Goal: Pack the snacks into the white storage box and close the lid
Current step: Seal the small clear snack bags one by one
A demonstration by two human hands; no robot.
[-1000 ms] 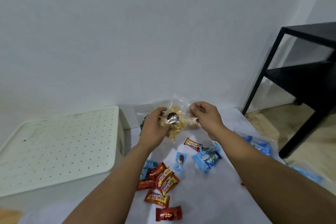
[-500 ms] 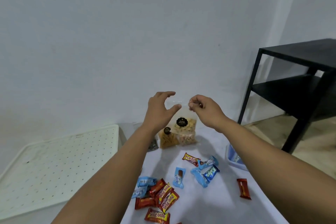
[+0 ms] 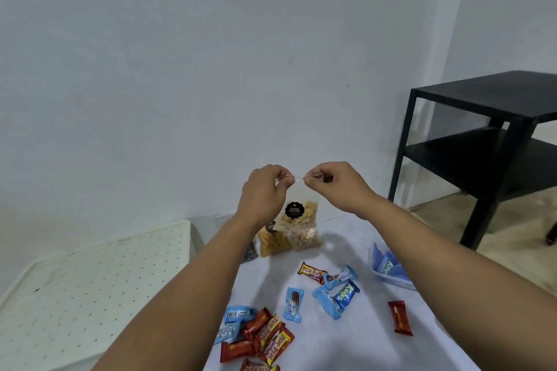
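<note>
A clear snack bag [image 3: 297,214] is pinched at its top corners by the left hand [image 3: 265,190] and right hand [image 3: 337,182], and hangs below them.

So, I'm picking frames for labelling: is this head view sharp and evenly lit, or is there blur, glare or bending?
Head view: light is soft and even, with only a faint shadow on the cloth beside the clear snack bag; no glare; the Beng-Beng bars read sharply; the left hand and right hand look crisp; wide-angle bending curves the black shelf.
</note>
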